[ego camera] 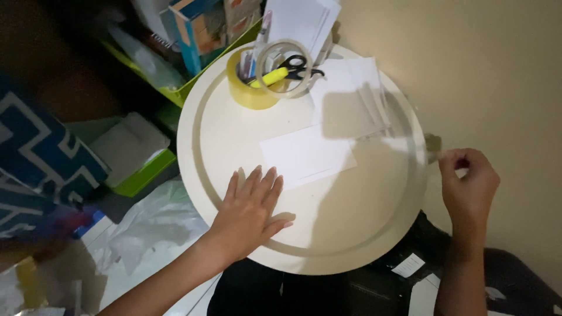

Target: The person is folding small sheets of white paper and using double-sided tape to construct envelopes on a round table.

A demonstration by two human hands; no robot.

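Note:
My left hand (252, 213) lies flat, fingers spread, on the round white table (351, 234). Its fingertips are just below the lower left corner of a white envelope (307, 155) lying in the middle of the table. My right hand (468, 181) hovers off the table's right edge. Its thumb and fingers pinch a small translucent strip (433, 146), which looks like clear tape and hangs beside the table's rim.
At the table's back stand a yellowish tape roll (249, 90) and a clear tape roll (284, 58), with black-handled scissors (300, 67) and a yellow marker (272, 76). Loose white sheets (351, 93) lie at the back right. Green bins (143, 172) and boxes crowd the left floor.

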